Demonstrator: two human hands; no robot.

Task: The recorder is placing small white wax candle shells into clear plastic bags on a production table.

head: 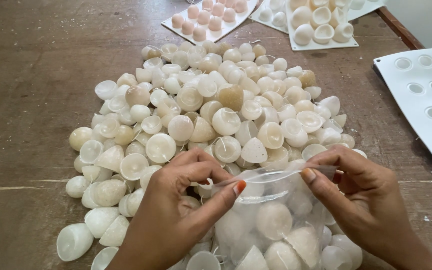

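Lower centre of frame: clear plastic bag (276, 220), filled with pale dome-shaped candles, lying on the near edge of the pile.
Left hand (178, 210), lower left of centre: thumb and forefinger pinched on the bag's top edge at its left end.
Right hand (368, 197), lower right: fingers pinched on the same top edge at its right end, strip stretched taut between both hands.
Centre, filling the middle of frame: large pile (216, 115) of loose white and cream wax domes, some with thin wicks, some hollow side up; crowding the bag on three sides, partly hidden under both hands.
Top centre: white tray (173, 22) with pinkish domes.
Top right: second tray (346, 44) with larger cream shells.
Right edge: white mould (401, 95) with round cavities, clear of the pile.
Beneath all: worn brown table (36, 75).
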